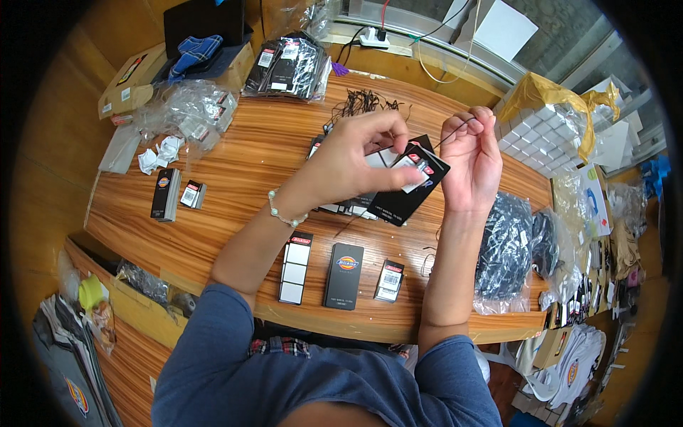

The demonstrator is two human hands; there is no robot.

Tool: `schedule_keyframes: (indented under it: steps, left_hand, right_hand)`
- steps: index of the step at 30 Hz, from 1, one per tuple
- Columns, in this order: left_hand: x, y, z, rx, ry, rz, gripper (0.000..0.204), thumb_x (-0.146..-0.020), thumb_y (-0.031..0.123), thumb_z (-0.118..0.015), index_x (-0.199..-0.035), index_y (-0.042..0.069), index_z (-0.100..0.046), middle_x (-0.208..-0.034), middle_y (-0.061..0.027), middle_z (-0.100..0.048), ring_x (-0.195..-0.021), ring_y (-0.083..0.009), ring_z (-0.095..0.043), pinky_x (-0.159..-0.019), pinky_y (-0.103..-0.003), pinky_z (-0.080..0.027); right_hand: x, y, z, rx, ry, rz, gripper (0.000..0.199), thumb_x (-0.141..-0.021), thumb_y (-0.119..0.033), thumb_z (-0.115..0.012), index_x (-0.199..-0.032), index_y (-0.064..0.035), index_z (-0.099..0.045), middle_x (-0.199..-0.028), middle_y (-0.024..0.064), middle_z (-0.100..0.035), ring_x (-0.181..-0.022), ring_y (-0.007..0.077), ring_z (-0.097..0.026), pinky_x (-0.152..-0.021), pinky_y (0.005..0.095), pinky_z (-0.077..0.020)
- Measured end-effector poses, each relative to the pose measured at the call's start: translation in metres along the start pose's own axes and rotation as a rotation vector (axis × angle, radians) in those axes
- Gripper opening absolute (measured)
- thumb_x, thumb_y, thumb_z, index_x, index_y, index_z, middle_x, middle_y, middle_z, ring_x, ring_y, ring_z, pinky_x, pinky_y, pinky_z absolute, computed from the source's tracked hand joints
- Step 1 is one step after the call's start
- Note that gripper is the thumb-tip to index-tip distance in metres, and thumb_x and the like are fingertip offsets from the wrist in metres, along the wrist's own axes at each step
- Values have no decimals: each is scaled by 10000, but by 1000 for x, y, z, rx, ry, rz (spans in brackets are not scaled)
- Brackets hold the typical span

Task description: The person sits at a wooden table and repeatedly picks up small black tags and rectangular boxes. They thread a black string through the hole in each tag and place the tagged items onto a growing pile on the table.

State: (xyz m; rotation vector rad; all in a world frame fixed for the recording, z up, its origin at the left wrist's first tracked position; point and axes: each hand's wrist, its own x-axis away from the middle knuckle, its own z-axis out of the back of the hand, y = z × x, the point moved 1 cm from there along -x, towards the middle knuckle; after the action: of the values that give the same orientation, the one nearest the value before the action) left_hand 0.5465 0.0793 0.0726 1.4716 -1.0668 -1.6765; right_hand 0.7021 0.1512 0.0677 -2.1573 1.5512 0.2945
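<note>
Over the middle of the wooden table, my left hand [366, 153] grips a few black hang tags [402, 199], tilted, with a smaller white label on top under the thumb. My right hand [478, 156] is raised to their right, its fingertips pinching a thin black cord [455, 131] that runs toward the tags. Beneath my left hand lies a pile of tags [348, 208], partly covered. Closer to me stand a stack of white-panelled tags [294, 272], a stack of dark grey tags [345, 277] and a stack of small tags [390, 280].
Loose black cords [359, 105] lie behind my hands. A clear bag of black cords [504, 249] sits at right, before a wrapped block of small white boxes [533, 132]. Bagged tags [288, 67], crumpled plastic [188, 110] and two more tag stacks [165, 196] occupy the left.
</note>
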Motion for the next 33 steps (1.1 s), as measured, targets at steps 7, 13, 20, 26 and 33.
schedule_keyframes:
  steps: [7,13,20,26,33]
  left_hand:
    - [-1,-9,-8,-193,18,-13,291,-672,105,-733,-756,29,-465,-717,-21,-489,-636,-95,-484,-568,-228,-420]
    - [-1,-1,-7,-281,88,-46,180,-714,85,-688,-836,24,-570,-792,-48,-569,-729,-128,-576,-631,-251,-457]
    - [-4,10,5,-526,241,-364,150,-702,38,-678,-836,27,-611,-807,-55,-605,-754,-181,-588,-721,-281,-459]
    - [-2,13,15,-325,296,-273,160,-716,37,-681,-865,23,-627,-850,-37,-639,-789,-120,-587,-714,-249,-455]
    - [0,18,17,-67,278,-172,196,-766,8,-642,-961,3,-625,-904,-53,-629,-820,-100,-589,-744,-217,-476]
  right_hand:
    - [3,-3,-6,-90,1,-2,107,-925,-163,-434,-929,-67,-483,-872,17,-510,-780,118,-500,-777,260,-462]
    - [5,-3,-8,-132,28,-30,107,-925,-159,-432,-932,-65,-483,-874,16,-512,-780,122,-499,-775,265,-461]
    - [5,-9,-14,292,-3,18,125,-925,-159,-447,-948,-53,-509,-783,52,-540,-699,128,-508,-751,262,-455]
    - [12,5,-35,831,16,90,172,-858,-30,-530,-1016,35,-546,-799,99,-607,-676,119,-565,-641,219,-473]
    - [18,16,-44,1033,-98,-12,180,-833,-9,-552,-994,13,-475,-740,98,-614,-653,104,-571,-580,198,-450]
